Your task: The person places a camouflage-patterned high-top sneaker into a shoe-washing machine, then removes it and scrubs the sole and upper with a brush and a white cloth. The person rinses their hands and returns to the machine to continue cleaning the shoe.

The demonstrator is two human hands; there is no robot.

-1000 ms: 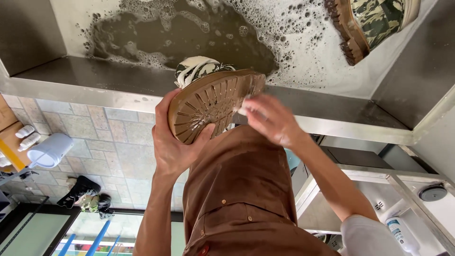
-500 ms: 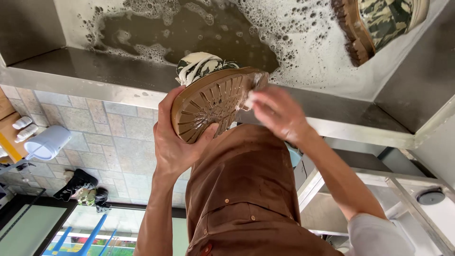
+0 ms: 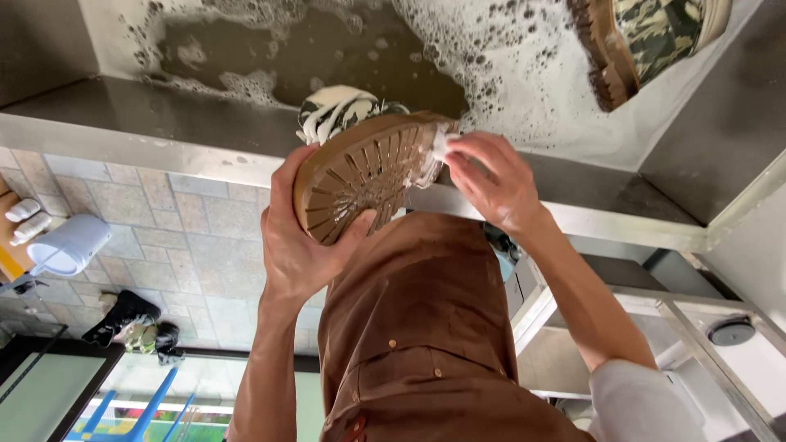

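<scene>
Two hands at frame centre. Left hand (image 3: 299, 245) grips shoe (image 3: 368, 176), sole outward. Right hand (image 3: 491, 182) pinches white cloth (image 3: 438, 147) against sole edge.

A second camouflage-patterned boot with a brown lugged sole (image 3: 647, 41) lies in the steel sink (image 3: 164, 115) among white soap foam (image 3: 508, 74) and murky water. A pale blue plastic jug (image 3: 70, 245) rests on the stone-tiled floor (image 3: 188, 237), near a blue stool (image 3: 131, 413).
</scene>
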